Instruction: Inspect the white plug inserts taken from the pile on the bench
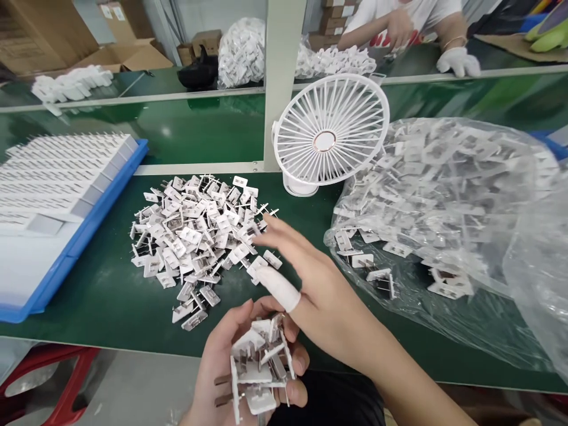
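My left hand (216,349) is cupped, palm up, at the table's front edge, its fingers curled around several white plug pieces with metal prongs (252,373). Just above it reaches my right hand (306,278), fingers stretched toward the loose pile of the same plug pieces (199,228). A white cover (279,288) wraps the right thumb. That thumb is close to a few pieces at the pile's right side; whether it touches them I cannot tell. Nothing shows in the right hand's grasp.
A white fan (331,130) stands behind the pile. To the right, a clear plastic bag (457,183) holds many plug pieces. On the left, a blue tray (89,236) carries white blocks with rows of pins. Across the divider, a person's gloved hand (458,61) rests on the bench.
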Motion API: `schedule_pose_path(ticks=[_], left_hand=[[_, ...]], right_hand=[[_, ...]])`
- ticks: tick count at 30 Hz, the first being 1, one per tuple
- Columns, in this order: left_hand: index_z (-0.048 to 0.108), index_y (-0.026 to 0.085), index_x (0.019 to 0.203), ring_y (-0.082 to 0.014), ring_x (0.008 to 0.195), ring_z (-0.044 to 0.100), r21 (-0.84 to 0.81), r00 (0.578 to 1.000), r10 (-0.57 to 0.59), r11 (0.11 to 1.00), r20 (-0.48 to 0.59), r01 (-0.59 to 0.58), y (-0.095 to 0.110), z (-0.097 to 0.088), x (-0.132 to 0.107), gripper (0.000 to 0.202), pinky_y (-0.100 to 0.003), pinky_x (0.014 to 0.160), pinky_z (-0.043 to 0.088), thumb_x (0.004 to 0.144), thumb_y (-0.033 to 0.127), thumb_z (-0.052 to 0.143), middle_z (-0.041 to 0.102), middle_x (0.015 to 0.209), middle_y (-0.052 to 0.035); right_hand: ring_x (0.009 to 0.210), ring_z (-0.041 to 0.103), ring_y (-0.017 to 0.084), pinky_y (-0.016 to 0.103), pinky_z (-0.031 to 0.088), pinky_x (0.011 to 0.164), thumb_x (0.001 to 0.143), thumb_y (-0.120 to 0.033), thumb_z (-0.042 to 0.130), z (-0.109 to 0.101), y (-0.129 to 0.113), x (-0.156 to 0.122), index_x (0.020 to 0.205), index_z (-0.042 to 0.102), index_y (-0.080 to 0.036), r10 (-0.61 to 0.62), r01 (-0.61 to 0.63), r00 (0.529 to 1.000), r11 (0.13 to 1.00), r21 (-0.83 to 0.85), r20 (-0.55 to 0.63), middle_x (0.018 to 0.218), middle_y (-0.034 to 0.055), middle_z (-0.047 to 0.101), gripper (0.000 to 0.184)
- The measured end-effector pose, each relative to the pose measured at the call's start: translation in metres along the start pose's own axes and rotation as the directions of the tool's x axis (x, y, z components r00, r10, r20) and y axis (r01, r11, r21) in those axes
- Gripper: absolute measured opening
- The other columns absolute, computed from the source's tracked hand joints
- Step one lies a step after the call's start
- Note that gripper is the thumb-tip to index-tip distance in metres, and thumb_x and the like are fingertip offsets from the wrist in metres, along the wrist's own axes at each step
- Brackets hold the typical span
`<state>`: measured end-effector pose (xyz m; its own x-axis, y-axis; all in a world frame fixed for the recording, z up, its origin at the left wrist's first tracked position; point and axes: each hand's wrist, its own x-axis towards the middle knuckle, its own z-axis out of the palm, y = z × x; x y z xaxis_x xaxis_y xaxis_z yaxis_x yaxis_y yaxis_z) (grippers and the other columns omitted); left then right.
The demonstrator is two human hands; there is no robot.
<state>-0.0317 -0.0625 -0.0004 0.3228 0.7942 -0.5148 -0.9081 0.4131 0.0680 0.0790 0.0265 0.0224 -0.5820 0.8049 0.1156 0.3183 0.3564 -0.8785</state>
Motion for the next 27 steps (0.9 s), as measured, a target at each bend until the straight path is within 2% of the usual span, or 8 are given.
schedule_pose_path(ticks=[3,5,7,10,14,17,22,27], left_hand=[[0.07,0.009,0.079,-0.0183,0.059,0.064,0.039,1.0,0.006,0.999,-0.028,-0.005,0.002,-0.001,0.003,0.032,-0.026,0.049,0.05,0.084,0.036,0.055,0.066,0.063,-0.0083],[0.071,0.009,0.079,-0.0179,0.053,0.063,0.079,1.0,0.008,0.997,-0.029,-0.006,0.002,-0.002,0.005,0.03,-0.025,0.047,0.05,0.082,0.037,0.058,0.067,0.058,-0.0094],[0.071,0.011,0.085,-0.0169,0.048,0.062,0.113,1.0,0.006,0.994,0.007,-0.007,0.002,-0.003,0.006,0.03,-0.025,0.047,0.05,0.083,0.038,0.056,0.068,0.058,-0.0104],[0.069,0.014,0.095,-0.019,0.055,0.065,0.107,0.999,-0.004,0.994,0.053,-0.002,0.0,-0.004,0.007,0.034,-0.025,0.048,0.05,0.089,0.038,0.045,0.07,0.066,-0.01],[0.067,0.013,0.09,-0.0181,0.062,0.064,0.08,0.999,0.0,0.997,0.037,-0.003,-0.001,-0.002,0.006,0.029,-0.025,0.049,0.05,0.089,0.033,0.046,0.07,0.085,-0.0103],[0.065,0.013,0.081,-0.015,0.058,0.059,0.075,1.0,0.013,0.997,0.022,-0.015,-0.001,0.001,0.005,0.024,-0.024,0.05,0.048,0.087,0.028,0.047,0.064,0.074,-0.0073],[0.066,0.013,0.077,-0.0147,0.058,0.058,0.122,0.999,0.028,0.992,0.018,-0.03,-0.003,0.002,0.001,0.021,-0.025,0.052,0.046,0.085,0.028,0.053,0.061,0.069,-0.0052],[0.066,0.013,0.076,-0.0152,0.059,0.057,0.121,0.999,0.049,0.991,0.003,-0.049,-0.004,0.002,-0.001,0.018,-0.026,0.053,0.044,0.083,0.027,0.058,0.061,0.068,-0.0051]], right_hand=[[0.126,0.043,0.026,0.043,0.045,0.095,0.089,-0.02,0.052,-0.009,-0.003,-0.003,0.092,0.066,-0.023,-0.008,0.018,0.972,0.999,-0.04,0.237,0.123,0.0081,0.059,0.014],[0.12,0.048,0.026,0.04,0.048,0.089,0.084,-0.014,0.058,-0.014,-0.002,-0.009,0.086,0.068,-0.023,0.023,-0.003,0.953,0.998,-0.064,0.302,0.115,0.007,0.063,0.014],[0.113,0.051,0.026,0.038,0.049,0.084,0.08,-0.009,0.059,-0.017,0.001,-0.014,0.081,0.068,-0.023,0.037,-0.003,0.949,0.994,-0.107,0.312,0.111,0.0065,0.063,0.017],[0.098,0.056,0.023,0.033,0.049,0.074,0.081,-0.007,0.057,-0.018,0.004,-0.018,0.073,0.065,-0.022,0.011,0.019,0.972,0.992,-0.123,0.237,0.095,0.0054,0.066,0.019],[0.064,0.061,0.015,0.026,0.046,0.058,0.081,-0.007,0.055,-0.016,0.006,-0.025,0.077,0.064,-0.022,0.014,-0.015,0.999,0.999,-0.03,-0.043,0.071,-0.0004,0.066,0.018],[0.061,0.064,0.014,0.023,0.048,0.058,0.082,-0.008,0.055,-0.014,0.006,-0.033,0.081,0.064,-0.024,-0.006,0.01,0.982,1.0,0.021,-0.189,0.073,-0.0018,0.07,0.018],[0.079,0.068,0.017,0.022,0.053,0.067,0.077,-0.008,0.065,-0.01,0.007,-0.045,0.087,0.064,-0.026,-0.04,0.066,0.989,0.98,0.185,-0.139,0.087,0.0007,0.071,0.021],[0.084,0.068,0.014,0.02,0.053,0.074,0.078,-0.006,0.062,-0.006,0.01,-0.049,0.098,0.06,-0.027,0.002,0.017,0.993,0.988,0.156,-0.12,0.094,-0.0007,0.07,0.03]])
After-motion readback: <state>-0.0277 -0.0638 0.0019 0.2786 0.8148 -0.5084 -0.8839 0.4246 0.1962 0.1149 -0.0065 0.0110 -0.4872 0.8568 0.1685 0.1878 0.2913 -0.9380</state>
